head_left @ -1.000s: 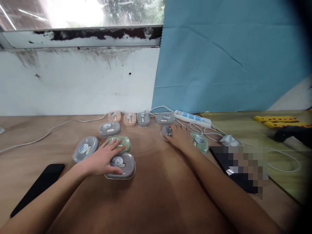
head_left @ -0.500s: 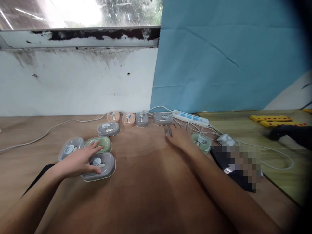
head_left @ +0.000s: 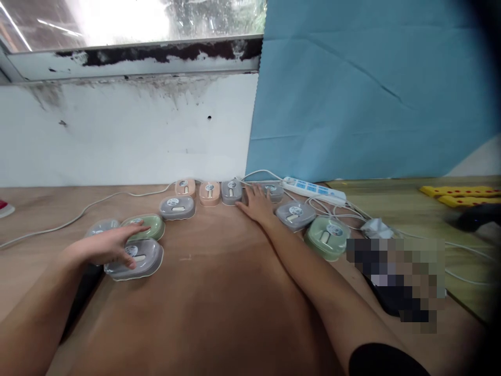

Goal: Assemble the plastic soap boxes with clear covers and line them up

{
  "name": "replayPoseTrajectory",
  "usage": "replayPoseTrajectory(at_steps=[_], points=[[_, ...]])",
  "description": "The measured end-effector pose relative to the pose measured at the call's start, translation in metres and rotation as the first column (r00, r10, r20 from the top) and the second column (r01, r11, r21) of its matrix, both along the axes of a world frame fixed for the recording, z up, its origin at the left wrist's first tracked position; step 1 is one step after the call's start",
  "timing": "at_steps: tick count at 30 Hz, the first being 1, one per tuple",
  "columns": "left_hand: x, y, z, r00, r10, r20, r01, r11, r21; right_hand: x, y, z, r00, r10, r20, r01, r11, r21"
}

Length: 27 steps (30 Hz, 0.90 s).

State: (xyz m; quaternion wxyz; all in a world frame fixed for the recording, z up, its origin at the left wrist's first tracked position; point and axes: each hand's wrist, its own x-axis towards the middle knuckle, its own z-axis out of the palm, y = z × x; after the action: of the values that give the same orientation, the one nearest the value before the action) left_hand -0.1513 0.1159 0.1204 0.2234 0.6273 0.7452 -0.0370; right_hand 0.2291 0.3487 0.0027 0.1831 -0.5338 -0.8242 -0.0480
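Note:
On the left, my left hand [head_left: 107,244] lies open over two oval lidded boxes. Its fingers reach across a green box [head_left: 154,227], while the thumb rests at a grey box [head_left: 146,266] in front of it. Behind the wrist, another grey box [head_left: 102,226] is partly covered. My right hand [head_left: 259,204] stretches to the back of the table, fingers spread, nothing gripped. It partly hides a grey box [head_left: 275,192] there, and whether it touches that box I cannot tell. To its right sit a grey box [head_left: 296,215] and a green box [head_left: 327,237].
Along the wall stand two peach boxes [head_left: 210,193] and a grey box [head_left: 231,192], with another grey box [head_left: 178,208] nearer. A power strip [head_left: 313,190] with tangled white cables lies at back right. Yellow bars [head_left: 460,191] lie beyond. A blurred patch [head_left: 399,282] covers something dark.
My right hand has left the grey box beside the green one and moved left and back. On the left, my left hand and the boxes about it have shifted left.

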Motion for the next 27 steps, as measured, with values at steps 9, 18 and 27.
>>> replayPoseTrajectory(at_steps=[9, 18, 27], points=[[0.101, 0.064, -0.007, 0.932, -0.360, -0.030, 0.340, 0.844, 0.414, 0.007, -0.008, 0.009, 0.957, -0.261, -0.127, 0.279, 0.948, 0.155], [0.161, 0.186, -0.084, 0.982, -0.030, -0.188, 0.119, 0.868, 0.483, -0.034, -0.022, 0.003, 0.973, 0.229, 0.020, -0.230, 0.973, 0.033], [0.175, 0.155, -0.097, 0.992, -0.021, -0.127, 0.099, 0.753, 0.651, -0.011, -0.043, 0.010, 0.993, 0.076, -0.086, -0.066, 0.992, 0.109]])
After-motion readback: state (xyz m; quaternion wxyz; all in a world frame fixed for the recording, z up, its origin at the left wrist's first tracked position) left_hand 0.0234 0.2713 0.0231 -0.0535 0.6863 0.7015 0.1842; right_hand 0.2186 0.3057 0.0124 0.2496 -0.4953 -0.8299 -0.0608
